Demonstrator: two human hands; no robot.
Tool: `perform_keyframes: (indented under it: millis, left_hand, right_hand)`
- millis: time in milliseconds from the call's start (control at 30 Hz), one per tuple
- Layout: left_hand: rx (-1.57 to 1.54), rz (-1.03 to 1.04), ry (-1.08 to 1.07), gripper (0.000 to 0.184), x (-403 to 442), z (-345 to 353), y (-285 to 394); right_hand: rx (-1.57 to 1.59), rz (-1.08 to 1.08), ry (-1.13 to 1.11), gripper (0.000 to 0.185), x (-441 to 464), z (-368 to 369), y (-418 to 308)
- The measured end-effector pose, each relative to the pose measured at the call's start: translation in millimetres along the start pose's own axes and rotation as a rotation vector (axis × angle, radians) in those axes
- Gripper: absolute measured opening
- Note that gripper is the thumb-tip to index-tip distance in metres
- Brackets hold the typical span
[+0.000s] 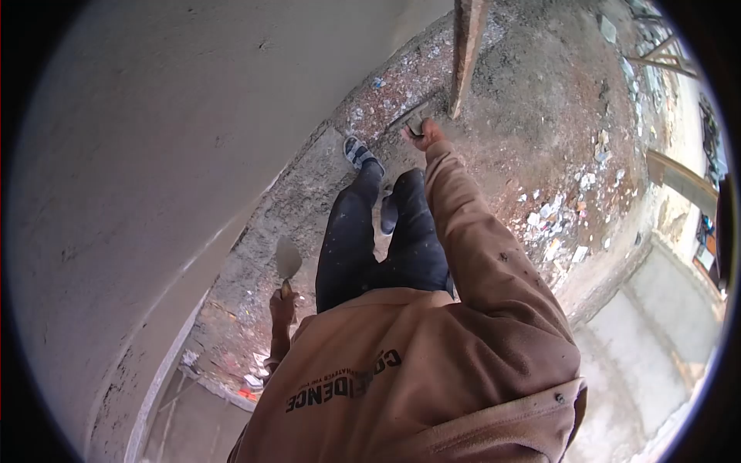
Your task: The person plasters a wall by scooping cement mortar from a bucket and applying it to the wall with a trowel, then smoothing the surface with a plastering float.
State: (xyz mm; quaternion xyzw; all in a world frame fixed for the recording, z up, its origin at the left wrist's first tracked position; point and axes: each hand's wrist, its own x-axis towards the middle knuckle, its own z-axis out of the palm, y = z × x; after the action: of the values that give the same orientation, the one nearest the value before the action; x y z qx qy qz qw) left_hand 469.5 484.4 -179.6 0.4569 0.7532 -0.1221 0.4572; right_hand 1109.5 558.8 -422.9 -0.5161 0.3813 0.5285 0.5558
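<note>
My left hand [282, 310], low beside my left hip, is closed around the handle of a pointing trowel [289, 258]. The trowel's grey blade points away from me, over the rubble-strewn ground. Stretched out ahead, my right hand [426, 136] grips a plastering float [415, 116], seen nearly edge-on; its handle is partly hidden by my fingers. Just beyond that hand stands a wooden post [467, 54]. To my left rises a large grey plastered wall [154, 154], apart from both tools.
Broken pieces of debris [552, 224] lie scattered on the dirt ground [532, 100] to the right. My sandalled foot [360, 153] is near the wall's base. A wooden board [683, 181] and a pale concrete surface [633, 339] are at the far right.
</note>
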Motion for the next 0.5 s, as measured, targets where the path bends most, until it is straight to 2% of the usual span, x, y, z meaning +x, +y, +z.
perform_keyframes:
  millis: [100,200,233,267,367,400,500]
  left_hand:
    - [-0.21,-0.009,0.106,0.017,-38.1,16.8,86.3]
    - [-0.414,-0.043,0.164,0.018,-76.9,49.3,117.8]
    - [-0.473,-0.059,0.188,0.017,-90.8,66.4,115.2]
    - [-0.495,-0.085,0.196,0.019,-104.1,85.0,110.9]
    - [-0.377,-0.091,0.339,0.021,-153.8,158.1,102.1]
    - [-0.391,-0.179,0.345,0.025,-175.0,185.8,97.7]
    - [-0.442,-0.357,0.294,0.031,-240.4,271.5,72.3]
  right_hand:
    - [0.095,0.024,-0.046,0.025,29.2,26.7,-26.5]
    - [0.127,0.129,-0.127,0.024,74.3,40.0,-51.3]
    - [0.115,0.172,-0.167,0.023,87.0,43.4,-55.1]
    - [0.047,0.073,-0.218,0.021,97.8,46.3,-54.6]
    - [-0.026,0.128,-0.174,0.019,111.5,72.6,-73.3]
    - [0.054,0.098,-0.241,0.021,108.4,65.1,-76.1]
    - [-0.22,-0.019,-0.15,0.025,93.6,75.2,-82.3]
